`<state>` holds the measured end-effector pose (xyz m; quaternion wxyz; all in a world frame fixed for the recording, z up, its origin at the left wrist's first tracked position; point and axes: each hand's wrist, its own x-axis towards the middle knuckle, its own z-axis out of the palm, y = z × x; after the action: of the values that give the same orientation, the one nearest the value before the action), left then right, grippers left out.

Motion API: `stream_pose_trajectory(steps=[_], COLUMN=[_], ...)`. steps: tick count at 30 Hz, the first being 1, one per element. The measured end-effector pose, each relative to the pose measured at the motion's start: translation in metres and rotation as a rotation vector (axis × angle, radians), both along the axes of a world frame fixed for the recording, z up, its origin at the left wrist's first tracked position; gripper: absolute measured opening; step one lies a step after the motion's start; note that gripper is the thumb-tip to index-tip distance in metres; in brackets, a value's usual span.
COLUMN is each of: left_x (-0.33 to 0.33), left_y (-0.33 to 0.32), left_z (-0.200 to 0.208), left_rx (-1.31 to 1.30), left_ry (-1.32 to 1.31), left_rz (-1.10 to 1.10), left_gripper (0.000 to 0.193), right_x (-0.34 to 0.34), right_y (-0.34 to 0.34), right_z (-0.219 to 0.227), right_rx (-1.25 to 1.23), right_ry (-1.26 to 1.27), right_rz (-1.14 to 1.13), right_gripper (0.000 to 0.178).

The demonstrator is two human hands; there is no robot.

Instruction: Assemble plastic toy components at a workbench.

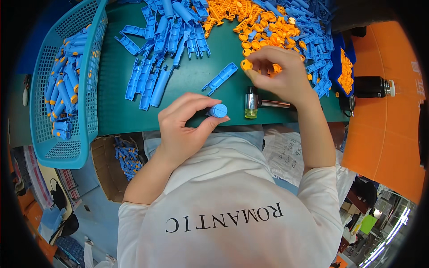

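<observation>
Between the thumb and fingers of my left hand [181, 123] is a blue plastic cylinder [218, 110], its round end turned up. My right hand [281, 73] pinches a small orange cap [246, 65] at the fingertips. More orange shows under its curled fingers, partly hidden. Just below the right hand stand a small bottle [251, 107] with yellow-green liquid and a black top, and a metal-shafted tool [275, 104] lying beside it. One blue half-shell [220, 78] lies alone on the green tabletop [118, 96], beyond the left hand.
A blue basket [91, 111] of assembled blue-and-orange pieces stands at the left. Blue half-shells [156, 49], orange caps [268, 33] and orange parts [230, 13] are heaped at the back. To the right are a blue tray [336, 71] and a black flask [371, 86]. A cardboard box [105, 165] sits below the table.
</observation>
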<state>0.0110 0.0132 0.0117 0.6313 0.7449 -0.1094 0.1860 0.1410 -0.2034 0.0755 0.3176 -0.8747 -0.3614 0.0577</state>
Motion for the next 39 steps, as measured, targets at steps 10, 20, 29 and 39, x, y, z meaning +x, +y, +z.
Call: stream_pose_trajectory(steps=[10, 20, 29, 39], left_x=[0.001, 0.0, 0.001, 0.001], left_y=[0.002, 0.003, 0.003, 0.0], left_z=[-0.003, -0.004, -0.003, -0.002], left_rx=[0.019, 0.024, 0.043, 0.038], left_ry=[-0.071, -0.067, -0.076, -0.059], left_rz=[0.032, 0.021, 0.008, 0.03], left_gripper=[0.029, 0.03, 0.03, 0.028], right_x=[-0.066, -0.072, -0.056, -0.06], right_y=[0.037, 0.04, 0.038, 0.032], right_z=[0.032, 0.026, 0.027, 0.03], right_rx=[0.204, 0.211, 0.204, 0.181], right_ry=[0.029, 0.034, -0.023, -0.017], right_rz=[0.115, 0.081, 0.238, 0.222], right_gripper=[0.029, 0.027, 0.027, 0.03])
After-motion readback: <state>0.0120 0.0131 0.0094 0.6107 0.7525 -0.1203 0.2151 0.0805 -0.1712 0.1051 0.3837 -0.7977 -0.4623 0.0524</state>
